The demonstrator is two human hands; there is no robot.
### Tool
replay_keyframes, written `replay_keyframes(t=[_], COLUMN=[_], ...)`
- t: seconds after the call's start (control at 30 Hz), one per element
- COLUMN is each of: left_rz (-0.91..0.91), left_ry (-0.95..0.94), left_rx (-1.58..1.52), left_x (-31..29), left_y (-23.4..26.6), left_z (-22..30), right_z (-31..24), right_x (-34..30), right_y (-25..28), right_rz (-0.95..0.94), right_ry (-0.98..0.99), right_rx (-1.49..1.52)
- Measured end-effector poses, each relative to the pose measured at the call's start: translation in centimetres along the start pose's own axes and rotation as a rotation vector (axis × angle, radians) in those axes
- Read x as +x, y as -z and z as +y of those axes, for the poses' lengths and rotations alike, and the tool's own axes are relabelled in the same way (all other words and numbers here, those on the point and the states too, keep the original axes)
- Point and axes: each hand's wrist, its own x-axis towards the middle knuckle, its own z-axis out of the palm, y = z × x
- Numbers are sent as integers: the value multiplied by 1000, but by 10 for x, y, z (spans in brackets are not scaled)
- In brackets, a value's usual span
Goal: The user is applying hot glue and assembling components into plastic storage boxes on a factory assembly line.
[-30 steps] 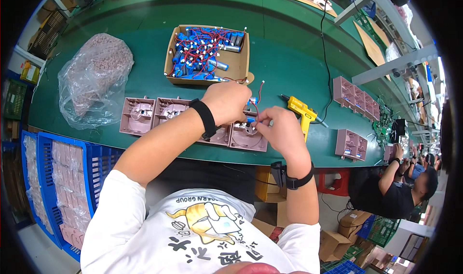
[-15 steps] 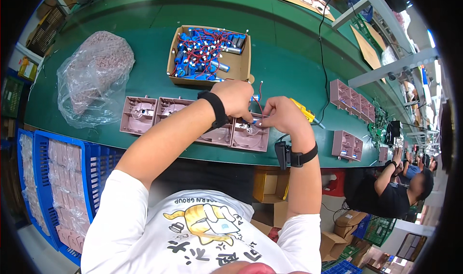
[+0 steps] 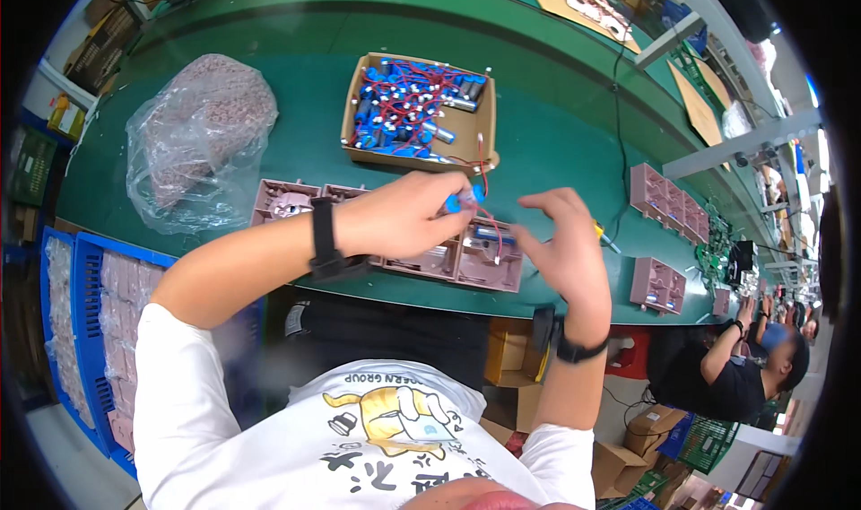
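My left hand grips a blue cylindrical battery with red wires, held above a row of pink plastic housings. In the housing at the right end lies another blue battery, its wire and white plug hanging over the inside. To the right of that housing is my right hand, fingers spread and nothing between them. My left hand and forearm hide much of the row's middle. Behind the hands stands a cardboard box full of blue batteries with red leads and white plugs.
A clear plastic bag of small pinkish parts lies at the left. More pink housings stand to the right, near green circuit boards. A yellow-handled tool is partly behind my right hand. Blue crates stand at the lower left.
Both hands have come up off the right-end housing and moved apart. A battery now lies visible inside it, and my left hand holds another one above. The right hand's fingers have opened.
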Motion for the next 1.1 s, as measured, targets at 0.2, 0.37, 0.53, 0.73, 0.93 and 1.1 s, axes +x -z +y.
replay_keyframes(t=[0.2,0.37,0.53,0.73,0.93,1.1], left_rz=[-348,-319,-281,-308,47,-204], left_ry=[-163,-17,-66,-12,-84,65], left_rx=[-207,-341,-386,-305,252,309], left_x=[-48,-57,-57,-35,-4,18], left_y=[13,20,32,42,43,53], left_z=[-17,-18,-19,-20,-58,-45], right_z=[-55,-76,-78,-69,-51,-53], right_x=[-47,-46,-39,-46,-5,13], right_y=[-56,-80,-62,-61,-60,-58], right_rz=[-28,330,258,-37,-77,-2], right_ry=[-2,11,430,-334,-232,-32], right_rx=[736,585,247,1100,387,223])
